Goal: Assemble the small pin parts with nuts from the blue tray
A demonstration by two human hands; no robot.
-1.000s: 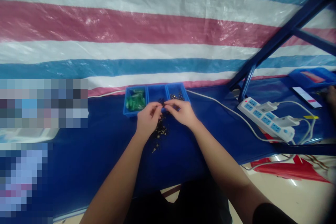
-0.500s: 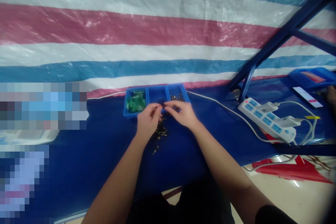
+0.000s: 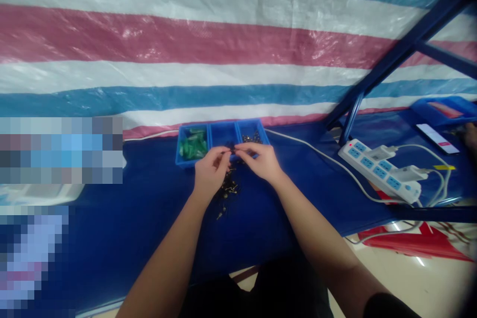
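My left hand (image 3: pixel 211 171) and my right hand (image 3: pixel 259 160) meet fingertip to fingertip at the front of a blue three-compartment tray (image 3: pixel 178 159). Both are closed in a pinch around a small dark part (image 3: pixel 232 149), too small and too hidden by the fingers to name. Under and in front of the hands lies a loose pile of small dark and brass-coloured metal parts (image 3: pixel 230 189). Green pieces (image 3: pixel 194 143) fill the tray's left compartment. Small metal parts (image 3: pixel 252 137) sit in the right one, partly behind my right hand.
A white power strip (image 3: pixel 380 171) with plugged-in chargers lies to the right, its cable running behind the tray. Farther right are a phone (image 3: pixel 437 138), another blue tray (image 3: pixel 428 112) and part of another person's hand (image 3: pixel 471 135). A blue metal frame (image 3: pixel 372 90) rises there.
My right hand has shifted very slightly to the right. Otherwise both hands keep their pinch at the same place, and the tray and pile look unchanged.
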